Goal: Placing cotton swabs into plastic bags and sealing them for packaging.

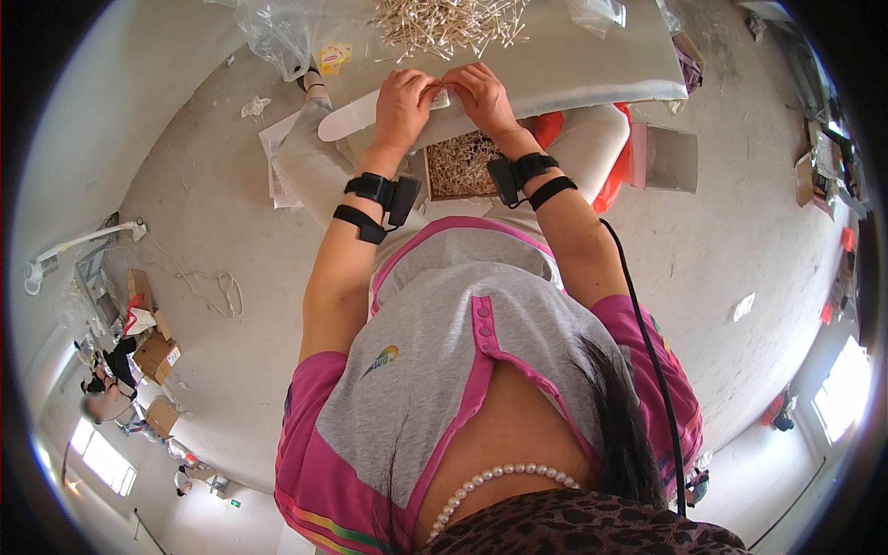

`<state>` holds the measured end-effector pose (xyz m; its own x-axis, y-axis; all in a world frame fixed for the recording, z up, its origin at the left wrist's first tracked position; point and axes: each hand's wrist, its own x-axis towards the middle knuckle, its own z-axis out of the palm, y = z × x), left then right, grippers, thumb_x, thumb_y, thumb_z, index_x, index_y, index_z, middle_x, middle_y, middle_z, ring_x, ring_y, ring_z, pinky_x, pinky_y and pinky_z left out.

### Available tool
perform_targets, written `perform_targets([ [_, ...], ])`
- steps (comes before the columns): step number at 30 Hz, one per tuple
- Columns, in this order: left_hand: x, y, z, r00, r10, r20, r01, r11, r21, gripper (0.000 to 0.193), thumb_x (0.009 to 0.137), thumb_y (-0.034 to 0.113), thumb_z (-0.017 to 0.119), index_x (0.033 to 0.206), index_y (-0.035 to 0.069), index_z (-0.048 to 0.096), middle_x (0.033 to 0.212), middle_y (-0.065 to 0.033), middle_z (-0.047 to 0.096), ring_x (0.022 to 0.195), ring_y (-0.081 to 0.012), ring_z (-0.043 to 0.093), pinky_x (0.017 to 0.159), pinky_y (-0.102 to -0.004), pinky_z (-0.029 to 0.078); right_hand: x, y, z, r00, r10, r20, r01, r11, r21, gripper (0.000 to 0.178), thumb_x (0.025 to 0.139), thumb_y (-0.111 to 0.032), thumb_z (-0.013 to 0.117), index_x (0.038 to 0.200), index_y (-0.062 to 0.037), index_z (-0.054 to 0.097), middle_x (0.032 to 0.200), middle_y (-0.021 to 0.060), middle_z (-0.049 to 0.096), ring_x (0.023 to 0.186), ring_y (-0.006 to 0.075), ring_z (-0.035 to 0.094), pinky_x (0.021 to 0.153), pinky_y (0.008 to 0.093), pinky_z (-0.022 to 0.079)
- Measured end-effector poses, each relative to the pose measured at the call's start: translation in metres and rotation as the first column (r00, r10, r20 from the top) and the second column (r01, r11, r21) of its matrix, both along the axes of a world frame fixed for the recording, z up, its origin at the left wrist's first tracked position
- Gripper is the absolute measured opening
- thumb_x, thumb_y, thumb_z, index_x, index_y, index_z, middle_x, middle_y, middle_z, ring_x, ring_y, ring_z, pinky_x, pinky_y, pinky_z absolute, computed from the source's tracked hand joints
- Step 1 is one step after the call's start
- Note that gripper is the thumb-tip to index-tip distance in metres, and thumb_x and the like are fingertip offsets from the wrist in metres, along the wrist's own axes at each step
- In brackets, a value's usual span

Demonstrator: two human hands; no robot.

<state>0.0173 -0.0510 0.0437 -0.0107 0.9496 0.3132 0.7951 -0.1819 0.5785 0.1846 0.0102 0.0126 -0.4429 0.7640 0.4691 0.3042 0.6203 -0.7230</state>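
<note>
At the table's near edge, my left hand (405, 106) and my right hand (481, 96) are close together, fingertips pinched. Between them is a small whitish packet (441, 99), partly hidden by the fingers; its contents are too small to make out. Both hands seem to grip its upper part. Just beyond my fingers, a loose heap of cotton swabs (450, 26) lies on the pale table (573, 65). Below my wrists stands an open box (428, 181) filled with many more swabs. A white rounded strip (346, 121) sticks out beside my left hand.
Clear plastic bags (277, 32) lie at the table's far left, near a yellow printed packet (335, 57). Another clear bag (597, 14) is at the far right. Red plastic (608, 190) and an open carton (670, 158) are right of my leg. Cardboard boxes (155, 358) stand far left.
</note>
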Motion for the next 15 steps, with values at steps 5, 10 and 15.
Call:
perform_targets([
  [5, 0.001, 0.001, 0.002, 0.999, -0.022, -0.042, 0.022, 1.000, 0.010, 0.012, 0.084, 0.010, 0.072, 0.096, 0.009, 0.071, 0.095, -0.0049, 0.067, 0.092, -0.0284, 0.060, 0.083, -0.0390, 0.050, 0.002, -0.001, -0.002, 1.000, -0.011, 0.009, 0.011, 1.000, 0.029, 0.010, 0.083, -0.006, 0.070, 0.093, -0.0083, 0.069, 0.094, 0.0055, 0.070, 0.091, 0.0285, 0.064, 0.079, 0.0377, 0.054],
  [10, -0.003, 0.000, 0.000, 0.997, -0.023, -0.080, 0.025, 0.999, 0.027, 0.012, 0.081, 0.013, 0.074, 0.092, 0.012, 0.070, 0.093, -0.0011, 0.067, 0.091, -0.0259, 0.060, 0.082, -0.0393, 0.047, 0.002, -0.003, 0.000, 1.000, -0.009, -0.009, 0.010, 0.999, 0.052, 0.008, 0.084, -0.007, 0.070, 0.092, -0.0093, 0.068, 0.093, 0.0041, 0.070, 0.092, 0.0275, 0.064, 0.079, 0.0374, 0.055],
  [15, -0.013, -0.006, 0.001, 0.996, -0.025, -0.089, 0.028, 0.999, 0.029, 0.010, 0.082, 0.014, 0.073, 0.091, 0.013, 0.070, 0.093, 0.0004, 0.069, 0.093, -0.0246, 0.061, 0.083, -0.0387, 0.047, 0.003, -0.005, -0.001, 1.000, -0.015, 0.000, 0.015, 0.999, 0.051, 0.007, 0.084, -0.008, 0.070, 0.091, -0.0094, 0.068, 0.092, 0.0036, 0.070, 0.093, 0.0277, 0.064, 0.080, 0.0374, 0.055],
])
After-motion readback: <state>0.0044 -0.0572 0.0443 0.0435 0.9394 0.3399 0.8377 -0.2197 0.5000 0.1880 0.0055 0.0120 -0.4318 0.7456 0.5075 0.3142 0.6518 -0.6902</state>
